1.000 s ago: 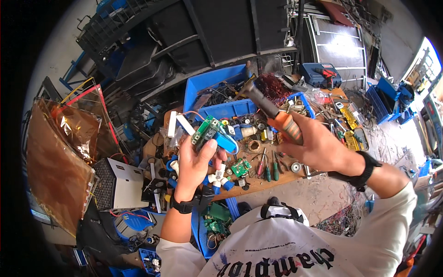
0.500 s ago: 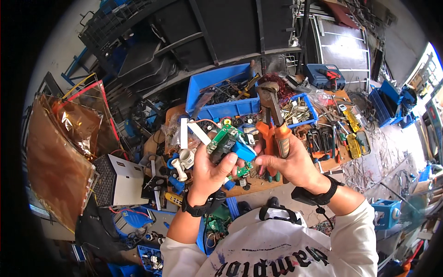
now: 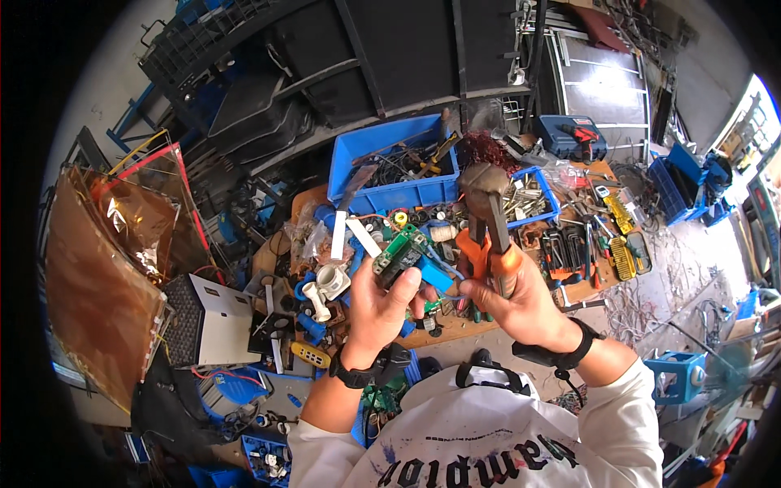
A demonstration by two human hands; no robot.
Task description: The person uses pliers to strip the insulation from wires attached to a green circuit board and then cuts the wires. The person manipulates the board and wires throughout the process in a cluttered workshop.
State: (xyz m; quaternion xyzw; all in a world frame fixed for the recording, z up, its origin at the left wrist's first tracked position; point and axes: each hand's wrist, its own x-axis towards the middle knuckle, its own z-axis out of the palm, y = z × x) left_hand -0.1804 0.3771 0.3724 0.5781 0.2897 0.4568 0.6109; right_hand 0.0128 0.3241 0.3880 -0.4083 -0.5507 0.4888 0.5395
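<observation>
My left hand (image 3: pixel 376 315) grips a green circuit board (image 3: pixel 399 242) that carries a dark part and a blue block-shaped component (image 3: pixel 434 275). Two white strips (image 3: pixel 364 237) stick out beside the board. In my right hand (image 3: pixel 527 311) is a pair of large pliers (image 3: pixel 486 183) with orange handles, its worn metal head pointing away from me. A bluish wire (image 3: pixel 443 262) runs from the board toward my right thumb and finger, which seem to pinch its end. Beneath both hands lie further green boards and loose parts, partly hidden.
A blue bin (image 3: pixel 394 193) of tools and scrap stands at the back of the wooden table. Beside it is a smaller blue tray (image 3: pixel 529 199) of metal pieces. Hex keys and hand tools (image 3: pixel 578 248) lie right; white pipe fittings (image 3: pixel 329 282) left. A white-and-grey box (image 3: pixel 213 321) sits farther left.
The pliers have shifted slightly right and toward me with my right hand. The board has moved a little right and tilted, and the bluish wire shows more clearly between the hands.
</observation>
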